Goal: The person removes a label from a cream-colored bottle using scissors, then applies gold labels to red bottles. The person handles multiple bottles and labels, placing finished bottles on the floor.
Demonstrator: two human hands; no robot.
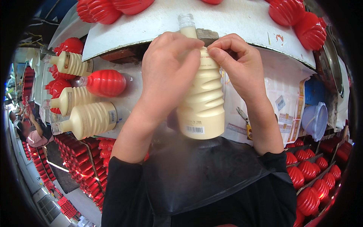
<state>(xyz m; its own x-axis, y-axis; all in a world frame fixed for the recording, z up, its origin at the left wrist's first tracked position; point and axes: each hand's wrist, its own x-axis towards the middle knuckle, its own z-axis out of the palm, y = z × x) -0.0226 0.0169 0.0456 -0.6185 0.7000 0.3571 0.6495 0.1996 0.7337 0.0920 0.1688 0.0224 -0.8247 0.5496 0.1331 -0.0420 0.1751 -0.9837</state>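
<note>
I hold one cream ribbed bottle (200,102) at the centre of the frame, upright against my dark apron (204,178). Its long axis runs nearly vertical in the picture, with the clear uncapped neck pointing to the top edge and the barcoded base pointing down at my chest.

My left hand (170,72) wraps the bottle's upper left side, fingers curled close together over its shoulder. My right hand (238,64) meets it at the shoulder, thumb and forefinger pressed together in a pinch on the upper edge of the label (206,58) there; the other fingers are folded in behind.

At the left of the frame I count three more cream bottles (89,121) lying on their sides, necks pointing left. Among them lie red ribbed bottles (106,82); one shows fully and a few more peek out behind. Further red bottles line the top edge on the white bench (234,22), and rows of them fill the crates at lower right and lower left; too many to count. One pair of yellow-handled pliers (245,123) lies right of my right wrist. One pale blue lidded tub (315,121) sits at the right.
</note>
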